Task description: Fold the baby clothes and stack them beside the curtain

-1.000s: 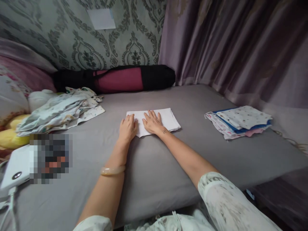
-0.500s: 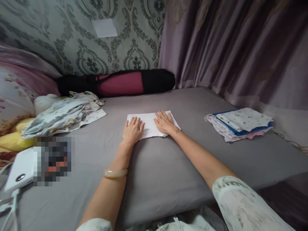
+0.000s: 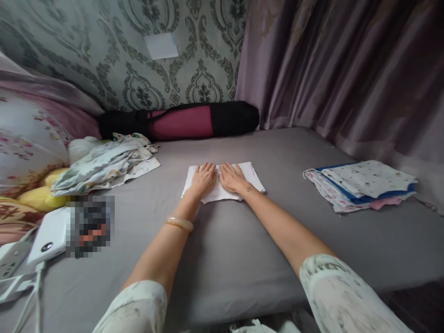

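Note:
A folded white cloth [image 3: 249, 175] lies flat on the grey bed sheet [image 3: 229, 254], in the middle of the head view. My left hand [image 3: 204, 179] rests palm down on its left half, fingers stretched out. Close beside it, my right hand [image 3: 231, 177] presses flat near the cloth's middle, its fingers also extended. Parts of the cloth are hidden beneath both palms. What kind of garment or cloth it is, I cannot tell.
To the right lies a stack of folded cloths [image 3: 367, 180], white patterned, blue and pink. A loose heap of patterned clothes [image 3: 107, 162] is at the left. Nearer are a white power bank [image 3: 52, 236] with a cable and a blurred-out patch. A black and maroon bag [image 3: 183, 121] lines the wall.
My hands have come closer together over the white cloth: the left moved inward to the right, the right slightly left. The camera view has shifted a little.

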{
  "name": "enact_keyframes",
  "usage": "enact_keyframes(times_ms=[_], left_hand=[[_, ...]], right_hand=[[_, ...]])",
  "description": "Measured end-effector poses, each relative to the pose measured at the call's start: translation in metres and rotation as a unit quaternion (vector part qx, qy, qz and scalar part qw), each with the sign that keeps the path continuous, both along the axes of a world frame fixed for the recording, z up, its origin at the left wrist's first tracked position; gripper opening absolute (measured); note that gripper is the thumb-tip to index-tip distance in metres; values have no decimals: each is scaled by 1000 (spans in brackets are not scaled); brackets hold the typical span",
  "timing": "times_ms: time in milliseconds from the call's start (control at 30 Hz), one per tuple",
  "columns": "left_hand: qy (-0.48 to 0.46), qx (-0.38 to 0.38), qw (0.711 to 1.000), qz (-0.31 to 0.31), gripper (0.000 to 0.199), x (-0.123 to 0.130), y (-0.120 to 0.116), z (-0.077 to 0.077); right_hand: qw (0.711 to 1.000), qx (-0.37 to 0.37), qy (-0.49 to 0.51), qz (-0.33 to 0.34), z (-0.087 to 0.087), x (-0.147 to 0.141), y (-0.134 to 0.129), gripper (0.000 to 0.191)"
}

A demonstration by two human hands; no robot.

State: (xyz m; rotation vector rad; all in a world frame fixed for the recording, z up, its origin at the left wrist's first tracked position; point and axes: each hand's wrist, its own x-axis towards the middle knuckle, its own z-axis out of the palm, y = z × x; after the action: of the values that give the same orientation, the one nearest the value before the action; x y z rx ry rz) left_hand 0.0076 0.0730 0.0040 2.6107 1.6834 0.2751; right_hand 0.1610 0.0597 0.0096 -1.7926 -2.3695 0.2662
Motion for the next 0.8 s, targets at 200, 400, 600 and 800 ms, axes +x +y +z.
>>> enact_keyframes(times_ms=[200, 400, 600, 800], left_hand=[[-1, -55, 998, 14, 53, -1, 10, -12], [7, -77, 997, 13, 60, -3, -7, 3], [34, -49, 998, 12, 65, 7, -34, -3], [55, -58, 997, 5, 67, 5, -31, -1]], right_hand=[[1000, 4, 7, -7, -4, -3, 4, 56], [1000, -5, 6, -4, 7, 15, -9, 56], [999, 6, -30, -43, 2, 30, -31, 57], [999, 1, -14, -42, 1, 32, -28, 57]])
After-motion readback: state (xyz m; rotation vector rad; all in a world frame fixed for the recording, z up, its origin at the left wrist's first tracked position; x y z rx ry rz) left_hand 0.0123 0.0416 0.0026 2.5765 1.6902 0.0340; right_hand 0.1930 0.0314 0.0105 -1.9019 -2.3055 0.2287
